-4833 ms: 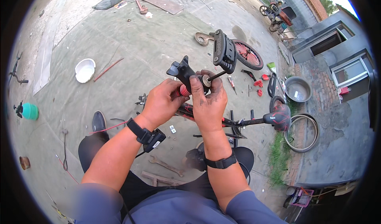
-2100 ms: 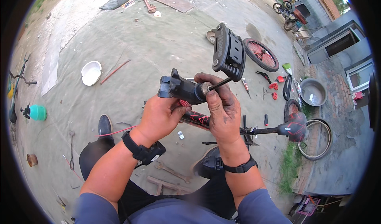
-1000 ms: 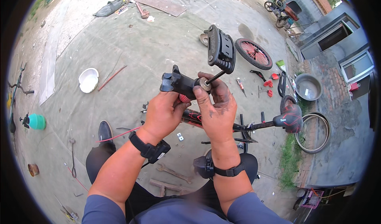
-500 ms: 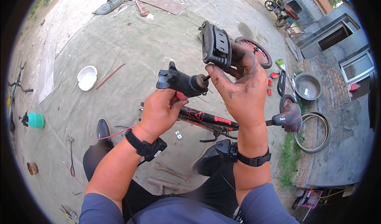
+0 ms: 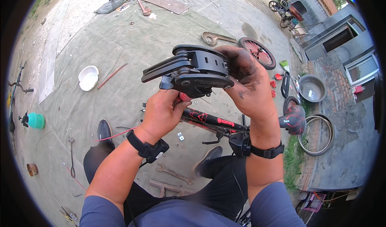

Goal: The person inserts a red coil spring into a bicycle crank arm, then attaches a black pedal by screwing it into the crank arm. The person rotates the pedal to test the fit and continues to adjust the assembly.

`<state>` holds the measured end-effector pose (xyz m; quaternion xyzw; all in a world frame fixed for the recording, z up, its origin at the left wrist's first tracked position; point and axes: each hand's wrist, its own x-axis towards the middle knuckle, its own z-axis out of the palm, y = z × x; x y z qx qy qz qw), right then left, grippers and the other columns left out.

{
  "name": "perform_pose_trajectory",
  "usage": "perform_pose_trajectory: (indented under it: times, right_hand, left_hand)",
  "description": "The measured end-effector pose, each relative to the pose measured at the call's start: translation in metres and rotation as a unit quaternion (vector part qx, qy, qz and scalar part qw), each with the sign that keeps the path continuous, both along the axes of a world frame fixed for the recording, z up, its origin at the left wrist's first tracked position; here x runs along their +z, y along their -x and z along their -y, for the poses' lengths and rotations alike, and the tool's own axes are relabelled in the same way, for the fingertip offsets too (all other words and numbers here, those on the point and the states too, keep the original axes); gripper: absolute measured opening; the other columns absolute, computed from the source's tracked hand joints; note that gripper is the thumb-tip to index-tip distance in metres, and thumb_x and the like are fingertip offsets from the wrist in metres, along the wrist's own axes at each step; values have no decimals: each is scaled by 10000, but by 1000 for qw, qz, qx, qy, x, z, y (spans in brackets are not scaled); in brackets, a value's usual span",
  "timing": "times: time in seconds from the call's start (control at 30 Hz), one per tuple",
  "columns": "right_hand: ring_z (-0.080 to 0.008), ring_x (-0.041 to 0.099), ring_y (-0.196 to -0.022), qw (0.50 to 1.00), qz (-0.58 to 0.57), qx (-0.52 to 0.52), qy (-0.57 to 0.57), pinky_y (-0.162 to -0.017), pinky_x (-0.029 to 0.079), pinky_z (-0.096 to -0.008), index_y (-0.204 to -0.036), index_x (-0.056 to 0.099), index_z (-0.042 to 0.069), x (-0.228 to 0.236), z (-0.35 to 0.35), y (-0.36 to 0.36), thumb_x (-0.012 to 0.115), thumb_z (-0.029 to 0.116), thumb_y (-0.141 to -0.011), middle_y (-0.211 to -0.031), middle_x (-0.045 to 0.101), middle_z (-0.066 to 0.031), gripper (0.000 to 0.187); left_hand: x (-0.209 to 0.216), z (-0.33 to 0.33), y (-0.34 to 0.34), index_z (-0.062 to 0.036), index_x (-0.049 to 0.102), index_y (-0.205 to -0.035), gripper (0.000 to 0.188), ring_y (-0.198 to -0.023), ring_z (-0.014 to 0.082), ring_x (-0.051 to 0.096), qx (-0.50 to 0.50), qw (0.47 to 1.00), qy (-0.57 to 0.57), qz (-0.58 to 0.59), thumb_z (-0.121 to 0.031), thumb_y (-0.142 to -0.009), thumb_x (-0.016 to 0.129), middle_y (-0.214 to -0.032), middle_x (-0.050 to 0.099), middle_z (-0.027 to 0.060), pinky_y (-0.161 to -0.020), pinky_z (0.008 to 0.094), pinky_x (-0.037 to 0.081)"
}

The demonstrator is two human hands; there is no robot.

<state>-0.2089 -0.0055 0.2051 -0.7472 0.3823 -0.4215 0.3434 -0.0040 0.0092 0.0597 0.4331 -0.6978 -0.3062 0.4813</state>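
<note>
I hold a black bicycle pedal and crank assembly [image 5: 189,71] up in front of me with both hands. My left hand [image 5: 163,112] grips its lower part, around a red-ringed end. My right hand [image 5: 247,86], smeared with grease, wraps the right side of the flat black pedal. Below the hands lies a black and red bicycle frame [image 5: 213,120] with a black saddle [image 5: 293,120] on the ground.
A red-spoked wheel [image 5: 257,52], a bare rim [image 5: 317,134], a metal basin [image 5: 311,88], a large spanner [image 5: 215,37], a white bowl [image 5: 88,77], a green jug [image 5: 35,120] and small wrenches [image 5: 173,172] lie about on the concrete yard. A building stands at right.
My right hand moved from the crank's axle end up onto the pedal. The assembly was raised closer to the camera and turned so the pedal lies flat.
</note>
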Motion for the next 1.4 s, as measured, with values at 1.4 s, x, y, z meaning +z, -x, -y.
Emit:
perform_pose_trajectory:
  times: [1.4]
  right_hand:
    - [-142, 662, -1084, 973, 164, -26, -159, -963, 536, -318, -1198, 659, -33, -53, -14, -6, 823, -25, -891, -1124, 731, -75, 348]
  left_hand:
    - [2, -2, -2, -47, 696, -948, 175, -827, 401, 669, -2, 1000, -9, -4, -112, -839, 816, -878, 686, 165, -706, 460, 534]
